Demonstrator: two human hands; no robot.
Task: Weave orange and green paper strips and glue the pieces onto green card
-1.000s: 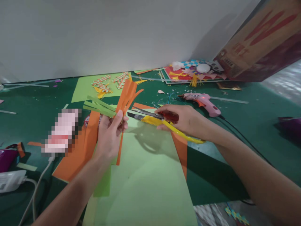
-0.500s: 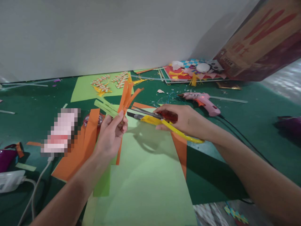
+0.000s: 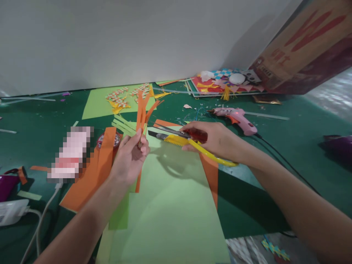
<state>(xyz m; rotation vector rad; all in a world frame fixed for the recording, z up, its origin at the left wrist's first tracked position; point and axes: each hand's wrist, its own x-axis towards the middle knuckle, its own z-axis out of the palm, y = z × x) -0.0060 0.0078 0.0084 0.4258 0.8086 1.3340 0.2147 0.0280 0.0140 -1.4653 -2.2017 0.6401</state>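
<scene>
My left hand (image 3: 132,152) is closed, pinching paper strips between thumb and fingers. Orange paper strips (image 3: 142,110) fan upward from the pinch, and green paper strips (image 3: 125,125) point out to the left. Their joined ends are hidden by my fingers. My right hand (image 3: 213,139) is wrapped around a pair of scissors (image 3: 176,140) with a yellow handle and dark blades. The blades are slightly parted and point left, close to my left fingertips but apart from the strips. Beneath both hands lies a large light green paper sheet (image 3: 170,205).
A pink hot glue gun (image 3: 236,118) with a lit red light rests on the right, its cord trailing. Orange paper (image 3: 88,179) and a blurred-out phone on a cable (image 3: 72,152) lie left. Woven paper pieces (image 3: 118,98) sit behind. A paper bag (image 3: 302,47) stands back right.
My left hand has turned a little, so the orange strips stand more upright and lean further left, while the green strips spread apart. The right hand and scissors stay almost in place.
</scene>
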